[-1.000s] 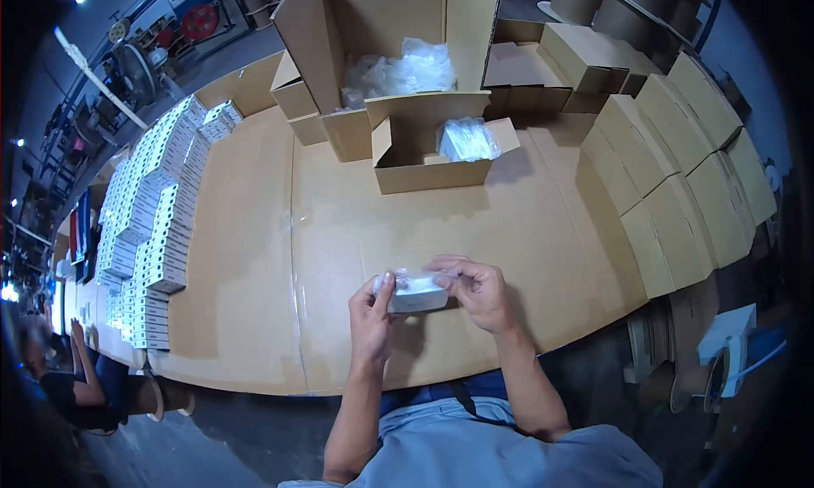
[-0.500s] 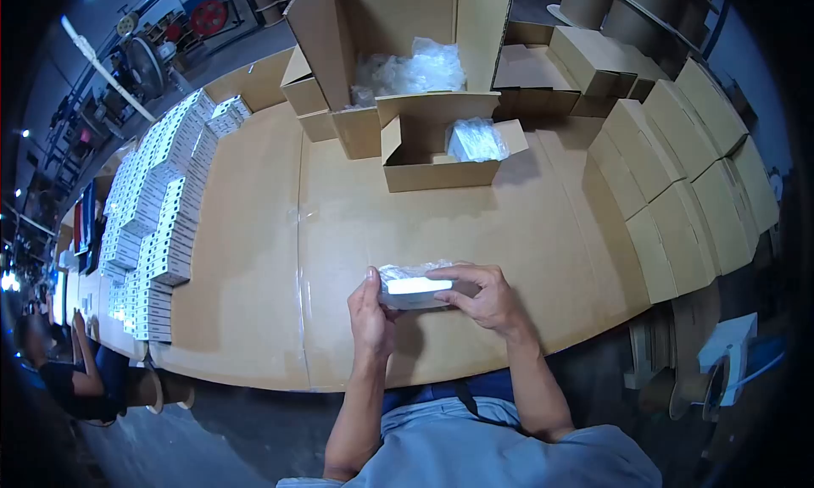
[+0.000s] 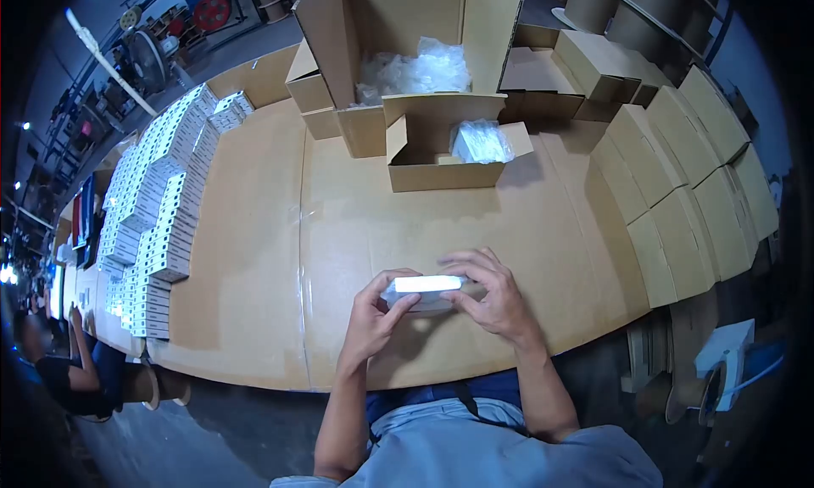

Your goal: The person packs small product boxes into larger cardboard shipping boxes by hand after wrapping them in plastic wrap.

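A small white box [image 3: 428,284] is held level above the cardboard-covered table, with clear plastic wrap around its lower part. My left hand [image 3: 375,314] grips its left end, thumb in front and fingers behind. At the right end, my right hand [image 3: 494,300] has its thumb against the front corner and its fingers curved over behind, some of them raised. Beyond my hands stands an open carton [image 3: 441,178]. A plastic-wrapped white box [image 3: 481,142] sits in its right side.
Stacks of small white boxes [image 3: 157,208] line the table's left side. A large open carton [image 3: 360,133] at the back holds crumpled clear bags [image 3: 420,68]. Closed brown cartons [image 3: 674,208] are stacked at right. Another person [image 3: 80,369] is at the far left.
My left thumb has moved from the box's left edge onto its front. My right fingers have lifted off the top. The box has shifted slightly right, and less wrap shows above it.
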Available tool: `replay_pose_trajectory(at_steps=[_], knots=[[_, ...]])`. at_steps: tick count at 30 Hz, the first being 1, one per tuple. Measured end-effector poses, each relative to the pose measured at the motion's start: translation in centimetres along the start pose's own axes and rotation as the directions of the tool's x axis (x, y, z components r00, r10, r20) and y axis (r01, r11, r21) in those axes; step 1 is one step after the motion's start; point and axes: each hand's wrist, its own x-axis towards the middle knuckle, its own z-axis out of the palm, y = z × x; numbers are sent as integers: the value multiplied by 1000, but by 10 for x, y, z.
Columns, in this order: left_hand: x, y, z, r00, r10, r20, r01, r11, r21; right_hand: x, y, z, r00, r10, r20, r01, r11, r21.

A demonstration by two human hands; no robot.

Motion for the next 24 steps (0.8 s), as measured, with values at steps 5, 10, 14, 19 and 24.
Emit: replay_pose_trajectory(at_steps=[5,10,14,19,24], knots=[[7,-12,-3,999,5,47,-2,998,-56,2,-3,-10,982,134,135,-157,970,184],[5,-11,-22,996,6,-84,-21,985,-174,16,10,-17,987,156,-42,-145,972,186],[-11,-17,-80,963,52,-263,-69,996,-56,41,30,-27,930,257,-264,-193,950,246],[-48,-26,-171,856,75,-511,8,987,158,81,58,-27,867,176,-467,-110,980,165],[-85,-34,-250,725,182,-665,162,893,420,112,82,-14,796,27,-605,-74,996,-53]])
